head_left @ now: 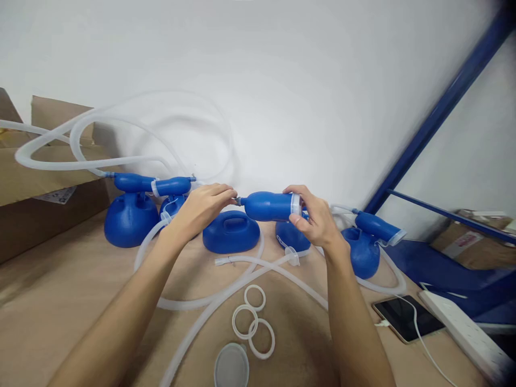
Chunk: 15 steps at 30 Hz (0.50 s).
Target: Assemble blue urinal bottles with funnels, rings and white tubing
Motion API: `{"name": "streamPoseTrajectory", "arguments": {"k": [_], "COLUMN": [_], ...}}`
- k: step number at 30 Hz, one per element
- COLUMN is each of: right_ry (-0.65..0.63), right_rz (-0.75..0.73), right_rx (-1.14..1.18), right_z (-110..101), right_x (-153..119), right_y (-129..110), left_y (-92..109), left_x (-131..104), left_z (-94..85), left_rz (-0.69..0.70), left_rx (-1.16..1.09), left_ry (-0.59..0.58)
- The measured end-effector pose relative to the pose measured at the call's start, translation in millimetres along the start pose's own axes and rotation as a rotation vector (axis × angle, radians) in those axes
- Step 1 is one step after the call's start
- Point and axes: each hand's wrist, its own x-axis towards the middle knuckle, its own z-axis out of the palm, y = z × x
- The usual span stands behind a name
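A blue bottle-shaped plastic part [266, 206] lies sideways in the air between my hands, narrow nozzle to the left and a translucent white collar [295, 205] at its wide right end. My right hand [316, 217] grips it around that collar, thumb below and fingers above. At the nozzle, my left hand [213, 198] is closed in a pinch; its fingertips are partly hidden. Below stands a blue plastic container with a moulded handle [231, 239]. Three white rings [262, 338] and a round translucent lid [231, 366] lie on the table nearer to me.
Similar blue containers [131, 223] with translucent hoses [197, 324] stand left and right. Cardboard boxes [48, 177] are at far left. On the right are a phone [408, 318] with a cable, a white power strip [463, 333] and a blue metal frame [439, 115].
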Motion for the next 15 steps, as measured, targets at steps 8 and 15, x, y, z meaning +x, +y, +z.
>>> {"name": "streamPoseTrajectory", "arguments": {"k": [8, 15], "right_ry": [0.275, 0.369], "right_rz": [0.03, 0.192], "right_rx": [0.06, 0.047], "right_z": [4.2, 8.6], "right_x": [3.7, 6.8], "right_y": [-10.5, -22.6], "left_y": [10.2, 10.9], "left_x": [2.1, -2.8], "left_z": [0.1, 6.4], "left_rz": [0.057, 0.067], "left_rx": [0.011, -0.004], "left_ry": [-0.034, 0.031]}}
